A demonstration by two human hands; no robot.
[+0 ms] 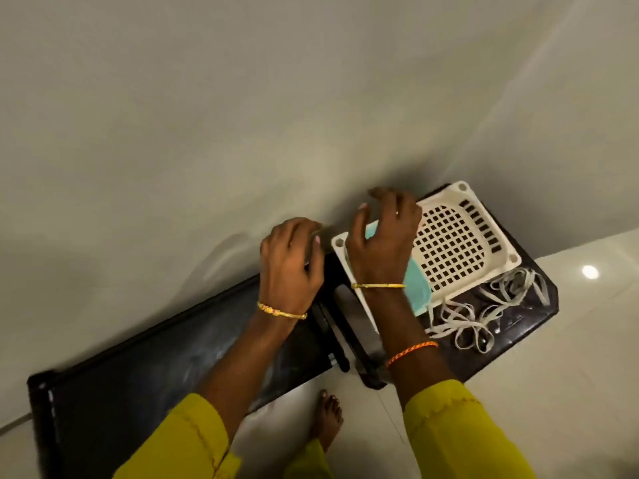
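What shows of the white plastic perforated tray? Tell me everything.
The white plastic perforated tray is squarish, with a grid of square holes, slots along one side and a round hole at each visible corner. It lies flat on the black table. A teal sheet overlaps its left part, the right hand spreads over it, and white loops lie beside.

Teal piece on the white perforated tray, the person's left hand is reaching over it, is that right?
Not the left. In the head view the right hand reaches over the teal piece on the white perforated tray; the left hand is beside the tray.
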